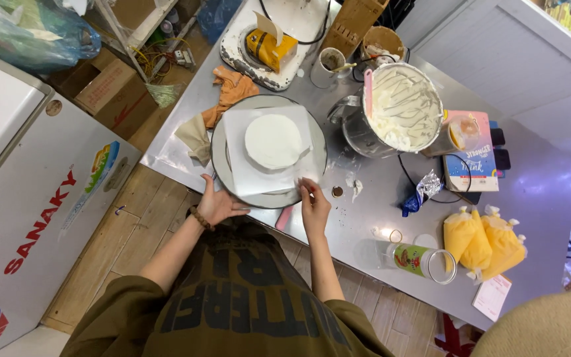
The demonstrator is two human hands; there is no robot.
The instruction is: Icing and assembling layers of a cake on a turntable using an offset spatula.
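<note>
fingers of the right hand hide the paper corner.

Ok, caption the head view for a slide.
Left hand and right hand at the turntable rim, white cake on paper, cream bowl beside.

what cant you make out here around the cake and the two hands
- Head view: the right hand pinches at the corner of the white paper sheet; whether it holds anything else is too small to tell.
- The left hand covers part of the turntable rim.
- A pink tool lies half hidden under the turntable.
- The white cake shows only its top; its height cannot be judged.
</note>
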